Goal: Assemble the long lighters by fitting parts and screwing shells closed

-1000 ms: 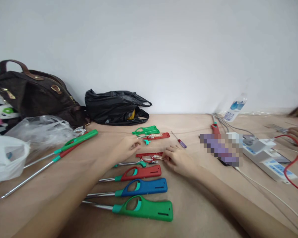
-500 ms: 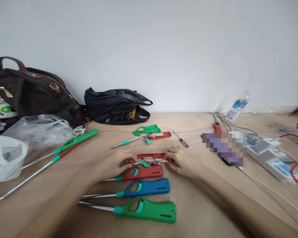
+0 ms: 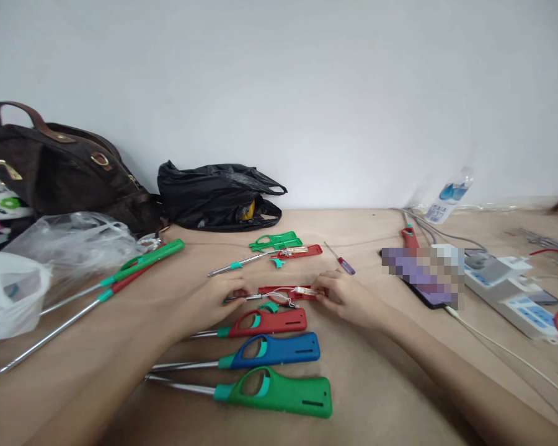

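My left hand (image 3: pixel 225 300) is closed on the metal tube (image 3: pixel 253 297) of a taken-apart gas lighter. My right hand (image 3: pixel 343 296) pinches the end of its clear fuel tank (image 3: pixel 304 291). White wires (image 3: pixel 275 292) run between tube and tank. Both parts lie over an opened red casing half (image 3: pixel 265 289), and whether they are seated in it cannot be made out. Just below rests a loose teal trigger (image 3: pixel 270 306). Nearer me lie whole lighters in red (image 3: pixel 283 321), blue (image 3: pixel 286 348) and green (image 3: pixel 294 391), their tubes pointing left.
Behind my hands lie a green casing half (image 3: pixel 286 240), a red half with parts (image 3: pixel 312 250) and a screwdriver (image 3: pixel 346 266). Two lighters (image 3: pixel 144 262) and bags (image 3: pixel 214 195) stand left. A phone (image 3: pixel 413 279), power strip (image 3: pixel 516 310) and bottle (image 3: pixel 451 195) are right.
The fuel tank and wires have moved up from the casing half's near edge to over it. My hands have shifted slightly with them, and the loose trigger stays below.
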`<control>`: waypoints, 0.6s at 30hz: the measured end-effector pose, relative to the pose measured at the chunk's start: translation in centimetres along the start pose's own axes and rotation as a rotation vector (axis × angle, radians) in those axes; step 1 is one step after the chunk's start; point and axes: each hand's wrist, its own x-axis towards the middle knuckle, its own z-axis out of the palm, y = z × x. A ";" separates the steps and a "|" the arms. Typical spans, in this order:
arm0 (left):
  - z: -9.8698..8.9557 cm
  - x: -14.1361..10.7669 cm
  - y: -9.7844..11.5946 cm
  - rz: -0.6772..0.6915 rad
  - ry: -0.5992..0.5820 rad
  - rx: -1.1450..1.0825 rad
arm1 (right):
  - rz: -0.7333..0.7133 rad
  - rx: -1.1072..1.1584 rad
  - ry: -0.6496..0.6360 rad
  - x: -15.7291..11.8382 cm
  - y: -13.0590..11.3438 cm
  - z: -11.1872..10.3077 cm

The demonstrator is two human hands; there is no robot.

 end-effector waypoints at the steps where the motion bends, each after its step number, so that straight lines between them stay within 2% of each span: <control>1: 0.1 0.0 -0.1 -0.004 0.020 0.015 | 0.011 0.005 0.006 0.0 0.0 -0.1; 5: 0.8 0.0 -0.7 -0.016 0.104 0.094 | 0.042 0.009 0.058 0.1 0.0 -0.2; 13: 1.6 0.5 -1.3 0.040 0.147 0.160 | 0.039 0.008 0.211 0.2 0.6 0.0; 18: 2.4 0.5 -2.0 0.047 0.188 0.206 | 0.038 0.006 0.243 0.1 1.0 0.5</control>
